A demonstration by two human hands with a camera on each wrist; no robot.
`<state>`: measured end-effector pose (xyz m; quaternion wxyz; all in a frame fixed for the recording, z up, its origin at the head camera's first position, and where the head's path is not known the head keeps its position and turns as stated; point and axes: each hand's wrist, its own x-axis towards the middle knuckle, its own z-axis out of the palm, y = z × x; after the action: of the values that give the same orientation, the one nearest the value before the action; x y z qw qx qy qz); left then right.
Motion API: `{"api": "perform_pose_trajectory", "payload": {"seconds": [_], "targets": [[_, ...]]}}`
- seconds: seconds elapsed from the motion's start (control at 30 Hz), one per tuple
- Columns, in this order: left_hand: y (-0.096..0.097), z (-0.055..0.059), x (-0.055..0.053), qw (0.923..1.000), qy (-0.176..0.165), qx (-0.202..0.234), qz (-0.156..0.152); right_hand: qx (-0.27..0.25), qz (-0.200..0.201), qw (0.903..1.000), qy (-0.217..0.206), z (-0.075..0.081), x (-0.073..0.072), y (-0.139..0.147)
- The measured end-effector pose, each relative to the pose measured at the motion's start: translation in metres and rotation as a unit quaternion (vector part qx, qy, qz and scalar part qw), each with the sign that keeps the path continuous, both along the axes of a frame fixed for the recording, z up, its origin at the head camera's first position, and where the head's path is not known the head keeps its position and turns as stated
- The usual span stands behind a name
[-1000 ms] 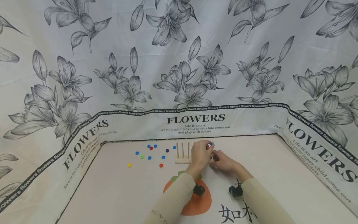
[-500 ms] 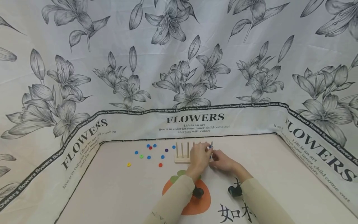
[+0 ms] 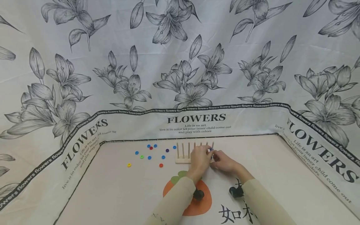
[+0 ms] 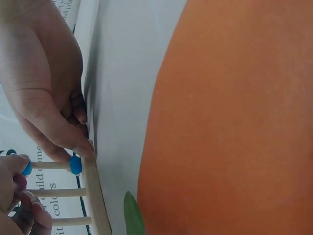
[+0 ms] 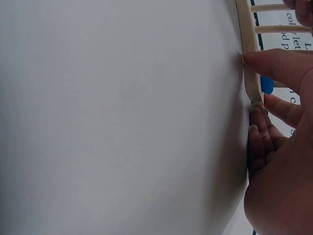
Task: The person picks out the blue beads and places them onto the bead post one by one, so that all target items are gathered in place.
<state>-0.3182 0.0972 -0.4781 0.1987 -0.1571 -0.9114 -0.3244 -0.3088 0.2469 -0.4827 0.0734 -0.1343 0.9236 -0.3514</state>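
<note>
A wooden peg rack with a row of upright pegs stands near the far edge of the table. My left hand pinches a small blue bead between thumb and finger, part-way down the rack's right-end peg. Lower on that peg, another blue bead sits at the base. My right hand grips the right end of the wooden base, thumb at its front side and fingers around the end. In the head view my left hand hides much of the rack's right half.
Several loose beads lie left of the rack, among them a yellow bead, a green bead, an orange-red bead and a dark purple bead. A printed cloth wall rises behind the rack.
My left hand has brought the blue bead from the top of the right-end peg down along it. My right hand keeps its place at the base.
</note>
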Motion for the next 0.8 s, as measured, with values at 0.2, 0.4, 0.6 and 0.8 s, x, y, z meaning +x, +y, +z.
{"api": "perform_pose_trajectory", "payload": {"seconds": [0.2,0.4,0.6,0.8], "targets": [[0.0000,-0.0041,0.0009,0.9999,-0.015,0.001,0.002,0.004,-0.002,1.0000,0.002,-0.0004,-0.0015,-0.0008],[-0.0006,-0.0070,0.0019,0.9999,-0.015,-0.004,-0.001,0.011,-0.008,0.9999,-0.005,-0.0018,-0.0014,-0.0015],[-0.0026,-0.0067,0.0020,0.9999,-0.004,-0.011,-0.002,0.012,-0.010,0.9999,-0.003,-0.0014,-0.0021,-0.0020],[-0.0087,-0.0020,0.0041,0.9990,0.000,-0.043,-0.013,0.010,0.007,0.9999,0.007,-0.0004,-0.0017,0.0009]]}}
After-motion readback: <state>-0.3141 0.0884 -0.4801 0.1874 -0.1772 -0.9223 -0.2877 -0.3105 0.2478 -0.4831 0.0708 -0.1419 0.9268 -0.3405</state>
